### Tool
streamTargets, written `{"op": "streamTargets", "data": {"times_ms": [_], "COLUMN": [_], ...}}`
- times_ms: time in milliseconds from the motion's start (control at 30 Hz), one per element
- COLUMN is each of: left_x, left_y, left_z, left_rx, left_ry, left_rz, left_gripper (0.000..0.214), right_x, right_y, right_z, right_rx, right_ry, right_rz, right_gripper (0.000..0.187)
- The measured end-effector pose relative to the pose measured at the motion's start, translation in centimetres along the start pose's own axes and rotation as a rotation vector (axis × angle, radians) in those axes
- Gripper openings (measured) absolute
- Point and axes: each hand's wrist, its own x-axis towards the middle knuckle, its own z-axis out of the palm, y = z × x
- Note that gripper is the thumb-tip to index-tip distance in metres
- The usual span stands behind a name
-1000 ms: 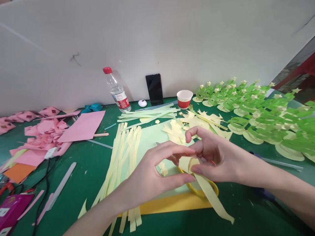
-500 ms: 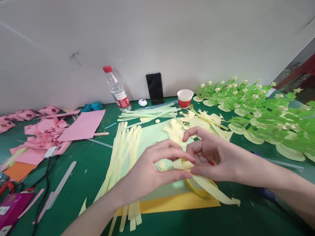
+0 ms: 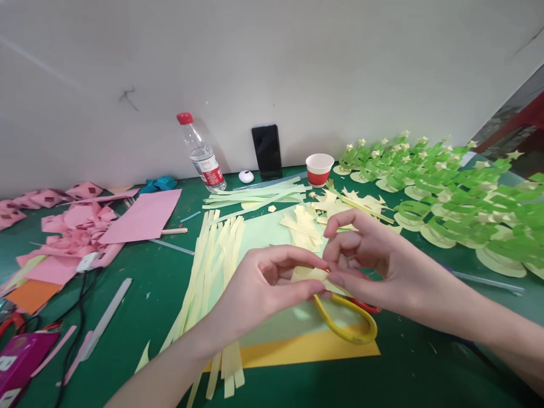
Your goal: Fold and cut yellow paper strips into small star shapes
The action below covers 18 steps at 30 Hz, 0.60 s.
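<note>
Over the near right part of the pale green sheet (image 3: 261, 238), the paper strip (image 3: 305, 274), pale yellow, is held up between 2 hands. Left hand (image 3: 266, 289): thumb and forefinger nearly closed, pinching the strip from the left, other fingers curled and partly hidden. Right hand (image 3: 391, 275): thumb and forefinger tips together on the strip's right part, remaining fingers loosely bent, holding nothing else that I can see. Scissors (image 3: 357, 339), yellow and red loops, lie across the sheet's near right; in neither grip, as far as I can tell from here.

Progress, my read: this strip looks bent over and partly worked, not finished; can't tell the fold count, fingers cover it. Remaining: loose strips (image 3: 229, 243) along the sheet's left side look flat and unworked. Done, seemingly: 1 small pentagon piece (image 3: 272, 209) at the sheet's far edge, plus many green paper spirals (image 3: 514, 238) with pale stars on top, well to the sheet's right. Short cut pieces (image 3: 301, 226) lie around the sheet's far right corner.
</note>
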Motion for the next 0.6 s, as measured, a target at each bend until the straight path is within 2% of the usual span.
{"op": "streamTargets", "data": {"times_ms": [233,500,600], "left_x": [-0.2,-0.1,-0.1], "left_y": [0.0,0.6,0.5], "left_z": [0.1,-0.2,-0.6], "left_rx": [0.179,-0.012,-0.081], "left_ry": [0.038,0.028,0.028], "left_rz": [0.043,-0.052,-0.039], "left_gripper": [0.018,0.009,0.008], "right_x": [0.1,0.2,0.2], "right_y": [0.5,0.2,0.0], "right_z": [0.2,-0.5,-0.9], "right_rx": [0.009,0.009,-0.025], "right_ry": [0.011,0.006,0.034], "right_rz": [-0.001,0.021,0.000], "right_gripper": [0.023,0.022,0.022]}}
